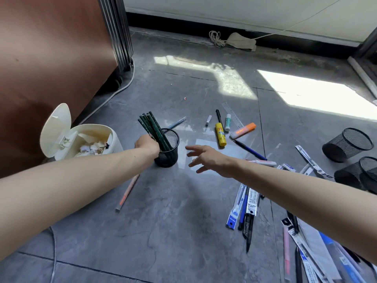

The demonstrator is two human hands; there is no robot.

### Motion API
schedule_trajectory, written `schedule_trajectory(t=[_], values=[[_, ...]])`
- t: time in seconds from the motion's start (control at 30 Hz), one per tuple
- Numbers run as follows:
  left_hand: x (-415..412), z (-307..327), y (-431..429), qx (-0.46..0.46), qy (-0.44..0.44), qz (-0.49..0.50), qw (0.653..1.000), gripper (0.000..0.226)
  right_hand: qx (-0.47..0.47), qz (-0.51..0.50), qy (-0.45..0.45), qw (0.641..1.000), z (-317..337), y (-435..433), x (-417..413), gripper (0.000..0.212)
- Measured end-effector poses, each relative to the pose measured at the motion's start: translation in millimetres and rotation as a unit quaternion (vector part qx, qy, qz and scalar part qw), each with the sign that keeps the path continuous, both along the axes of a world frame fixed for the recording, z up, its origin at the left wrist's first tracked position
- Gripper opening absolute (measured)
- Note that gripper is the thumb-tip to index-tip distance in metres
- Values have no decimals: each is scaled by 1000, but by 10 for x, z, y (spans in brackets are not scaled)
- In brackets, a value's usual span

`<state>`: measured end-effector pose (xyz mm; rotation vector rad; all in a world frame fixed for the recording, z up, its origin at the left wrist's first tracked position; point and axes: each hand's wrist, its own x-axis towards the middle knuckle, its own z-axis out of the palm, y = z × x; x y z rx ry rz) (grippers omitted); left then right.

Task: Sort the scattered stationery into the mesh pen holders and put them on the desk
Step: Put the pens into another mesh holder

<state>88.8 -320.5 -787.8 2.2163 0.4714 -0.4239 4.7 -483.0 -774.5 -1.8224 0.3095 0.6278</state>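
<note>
Left hand [148, 147] curled round a bundle of dark green pencils [152, 127], gripping low on the shafts. Their lower ends are inside the mesh pen holder [168, 154] and the tops lean away to the left. The low grip probably keeps the bundle together as it goes into the cup.

The holder stands upright on the floor [173, 221], near the flip-lid bin [91, 137].

Right hand [206, 158] empty, fingers spread, hovering just right of the holder. It looks placed to steady the cup or reach the next item.

Beyond it lie a yellow glue stick [221, 134], orange highlighter [243, 130], clear ruler [233, 116] and blue pen [250, 150]. Packaged refills [242, 205] lie by the right forearm.

Empty mesh holders [347, 145] wait far right. Sorting looks barely begun.
</note>
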Motion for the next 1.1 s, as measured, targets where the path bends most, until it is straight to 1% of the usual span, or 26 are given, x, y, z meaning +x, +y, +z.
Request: schedule_trajectory(t=[0.03, 0.07, 0.2, 0.27, 0.37, 0.43, 0.53, 0.6, 0.73, 0.83, 0.93, 1.0, 1.1], values=[[34, -35, 25, 10, 0, 1, 1000, 37, 4, 12, 1, 1000, -5, 40, 21, 60], [41, -35, 53, 23, -2, -4, 1000, 39, 7, 25, 0, 1000, -3, 78, 38, 61], [41, 12, 88, 71, -10, -14, 997, 31, 20, 62, -17, 998, 19, 234, 83, 63], [-29, 85, 59, 103, -36, -1, 994, 33, 23, 65, -18, 997, -9, 282, 106, 65], [-240, 168, -36, 90, -116, 31, 989, 36, 20, 47, -4, 999, -53, 290, 129, 61], [-374, 159, -120, 62, -142, 24, 988, 34, 7, 33, 2, 999, -37, 268, 132, 57], [-495, 115, -279, 33, -101, -19, 994, 32, -33, 12, 8, 999, 19, 173, 102, 51], [-533, 109, -419, 39, -80, -66, 994, 31, -74, -5, 9, 997, 79, 42, 47, 42], [-567, 139, -743, 58, -88, -180, 978, 29, -151, -65, -8, 986, 133, -349, -40, 31], [-619, 165, -1132, 55, -70, -256, 963, 27, -226, -126, -22, 966, 79, -830, -150, 27], [-727, 161, -1523, 39, -53, -319, 946, 27, -311, -156, -2, 937, 38, -1317, -316, 18], [-826, 135, -1823, 24, -45, -362, 931, 26, -379, -171, 20, 909, 21, -1667, -460, 21], [-1012, 96, -2257, 11, -26, -422, 906, 25, -470, -241, 45, 848, -25, -2126, -686, 35]])
